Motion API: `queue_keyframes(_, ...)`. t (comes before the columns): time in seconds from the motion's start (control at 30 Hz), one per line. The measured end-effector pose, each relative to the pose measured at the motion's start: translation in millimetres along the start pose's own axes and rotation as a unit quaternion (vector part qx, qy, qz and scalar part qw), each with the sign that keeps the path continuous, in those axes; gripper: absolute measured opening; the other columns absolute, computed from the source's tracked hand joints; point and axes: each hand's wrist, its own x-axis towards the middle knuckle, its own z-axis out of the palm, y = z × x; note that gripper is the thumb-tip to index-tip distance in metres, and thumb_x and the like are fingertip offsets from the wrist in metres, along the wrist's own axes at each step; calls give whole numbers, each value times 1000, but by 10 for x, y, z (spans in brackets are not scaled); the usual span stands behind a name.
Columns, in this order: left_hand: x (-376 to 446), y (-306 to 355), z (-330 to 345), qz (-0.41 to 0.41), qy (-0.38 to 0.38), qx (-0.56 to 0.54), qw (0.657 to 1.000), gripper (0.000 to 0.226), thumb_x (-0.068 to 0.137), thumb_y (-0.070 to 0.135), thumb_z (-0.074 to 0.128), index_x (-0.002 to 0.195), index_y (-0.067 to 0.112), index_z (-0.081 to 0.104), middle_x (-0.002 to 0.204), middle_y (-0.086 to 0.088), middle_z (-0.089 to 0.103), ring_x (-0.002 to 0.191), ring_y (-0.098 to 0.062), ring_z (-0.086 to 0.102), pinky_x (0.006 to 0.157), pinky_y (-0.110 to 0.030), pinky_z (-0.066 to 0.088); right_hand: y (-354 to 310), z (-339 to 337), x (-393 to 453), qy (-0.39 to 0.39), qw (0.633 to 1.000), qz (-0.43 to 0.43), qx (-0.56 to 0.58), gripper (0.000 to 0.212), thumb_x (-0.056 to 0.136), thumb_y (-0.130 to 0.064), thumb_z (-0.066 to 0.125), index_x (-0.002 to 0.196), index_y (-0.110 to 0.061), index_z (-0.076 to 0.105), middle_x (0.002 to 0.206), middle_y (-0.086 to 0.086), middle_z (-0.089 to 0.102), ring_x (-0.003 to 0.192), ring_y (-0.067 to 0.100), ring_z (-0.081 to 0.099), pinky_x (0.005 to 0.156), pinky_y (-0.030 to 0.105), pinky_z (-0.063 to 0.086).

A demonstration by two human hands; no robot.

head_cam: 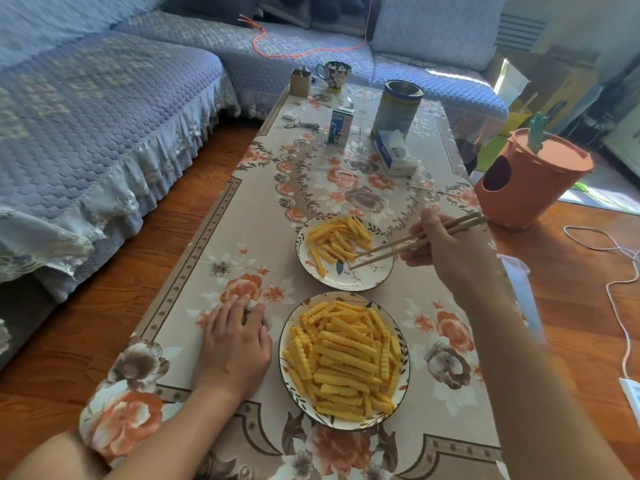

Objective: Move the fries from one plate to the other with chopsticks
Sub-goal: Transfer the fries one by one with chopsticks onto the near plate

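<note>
While R hand (446, 247) grips chopsticks (415, 239) (tips apart).

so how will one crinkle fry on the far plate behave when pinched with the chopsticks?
Likely stiff: the fries lie straight. The ridges probably help grip against the chopsticks. Probably light, yet thin, so a hard pinch may snap one.

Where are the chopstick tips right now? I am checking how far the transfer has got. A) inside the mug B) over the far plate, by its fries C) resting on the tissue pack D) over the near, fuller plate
B: the right hand holds the chopsticks, their tips over the far plate, beside its fries.
</note>
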Motion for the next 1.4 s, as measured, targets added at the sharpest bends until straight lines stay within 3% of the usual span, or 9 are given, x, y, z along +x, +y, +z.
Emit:
queue_keyframes(0.17, -5, -12, 8, 0, -3, 2, 1000, 49, 92, 36, 35, 134, 24, 57, 145, -7, 53, 142, -27, 40, 121, -48, 29, 140, 395, 23, 13, 1000, -8, -18, 32, 102, -27, 61, 85, -2, 71, 65, 13, 73, 57, 28, 74, 61, 42, 65)
queue_keyframes(0.27, -1, -11, 12, 0, -4, -1, 1000, 50, 92, 37, 34, 134, 24, 58, 146, -8, 53, 142, -28, 41, 121, -48, 29, 175, 635, -6, 19, 999, -29, -31, 26, 100, -27, 64, 80, -12, 71, 64, 9, 73, 55, 22, 73, 62, 40, 64)
queue_keyframes(0.4, 1, -5, -4, -2, -4, -2, 1000, 51, 91, 37, 33, 134, 24, 58, 145, -8, 53, 141, -28, 41, 120, -48, 30, 270, 797, -32, -12, 994, -63, -84, 38, 103, -34, 59, 76, -10, 72, 59, 3, 71, 57, 21, 72, 66, 50, 62)
queue_keyframes(0.5, -1, 8, -12, -2, -1, -4, 1000, 52, 90, 37, 32, 132, 23, 60, 144, -9, 54, 139, -29, 43, 119, -50, 32, 283, 699, -53, -5, 995, -49, -81, 42, 105, -38, 53, 76, -14, 70, 60, 6, 71, 56, 24, 71, 65, 52, 61)
queue_keyframes(0.63, -2, 4, -4, -1, -1, -1, 1000, 54, 91, 37, 31, 134, 22, 59, 144, -10, 54, 140, -29, 43, 119, -50, 31, 185, 324, -122, 37, 999, 6, 0, 43, 106, -34, 52, 81, -4, 69, 63, 17, 71, 55, 33, 71, 59, 47, 63)
queue_keyframes(0.83, 9, 20, -10, 0, 0, 3, 1000, 53, 91, 36, 33, 135, 22, 59, 145, -10, 54, 140, -30, 43, 120, -49, 31, -32, -115, -245, 7, 999, 31, 29, 48, 107, -33, 51, 83, 6, 67, 63, 22, 68, 53, 34, 70, 52, 39, 62)
queue_keyframes(0.97, -14, 20, -21, -1, -3, 5, 1000, 51, 91, 35, 36, 134, 22, 59, 145, -10, 54, 139, -29, 43, 120, -49, 32, -40, -127, -281, -29, 999, 28, -11, 43, 105, -30, 55, 85, 4, 69, 61, 19, 69, 52, 29, 70, 53, 38, 62)
queue_keyframes(1.23, -16, 7, -21, -1, 0, 4, 1000, 51, 91, 35, 34, 135, 22, 58, 144, -10, 54, 140, -30, 43, 119, -49, 32, -6, -169, -46, 29, 1000, 3, 3, 41, 105, -29, 55, 85, 3, 69, 58, 11, 67, 47, 26, 67, 48, 35, 60)
queue_keyframes(1.4, -1, 10, -10, 0, -1, -1, 1000, 52, 90, 36, 34, 133, 21, 59, 143, -10, 55, 139, -30, 44, 119, -50, 32, 172, 93, 122, 40, 999, 8, 1, 37, 104, -29, 57, 84, -2, 72, 68, 16, 73, 59, 31, 73, 61, 44, 64)
